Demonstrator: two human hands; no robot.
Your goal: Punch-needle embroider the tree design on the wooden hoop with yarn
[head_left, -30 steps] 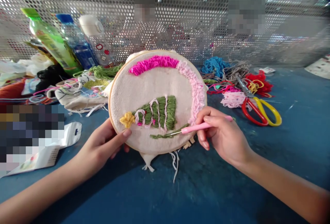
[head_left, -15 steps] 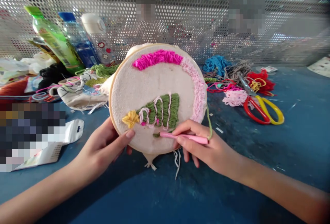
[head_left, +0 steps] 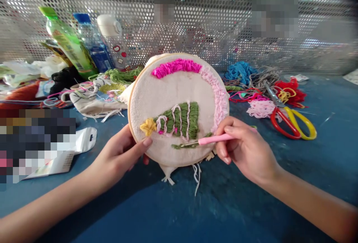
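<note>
My left hand (head_left: 125,150) grips the lower left rim of a round embroidery hoop (head_left: 131,103), thumb in front and fingers behind. Cream cloth (head_left: 156,94) is stretched in it, bearing a green Christmas tree (head_left: 192,120) lying sideways, a yellow star (head_left: 148,126), and an arc of magenta and pale pink loops. In my right hand (head_left: 243,148) is a pink-handled punch needle (head_left: 215,139). Its metal shaft shows, with the tip close to a short line of green stitches (head_left: 176,146) below the tree. Whether the tip pierces the cloth I cannot tell.
Red-and-yellow scissors (head_left: 285,123) lie on the blue table (head_left: 279,205) at right, beside pale pink (head_left: 260,109), red and blue yarn (head_left: 239,73). Bottles (head_left: 69,45), yarn and cloth crowd the back left. A white packet (head_left: 84,140) lies at left. Perforated metal (head_left: 201,8) stands behind.
My right hand has drawn back to the right, and the needle's metal shaft now shows outside the cloth. The hoop sits slightly further right in view, still in my left hand.
</note>
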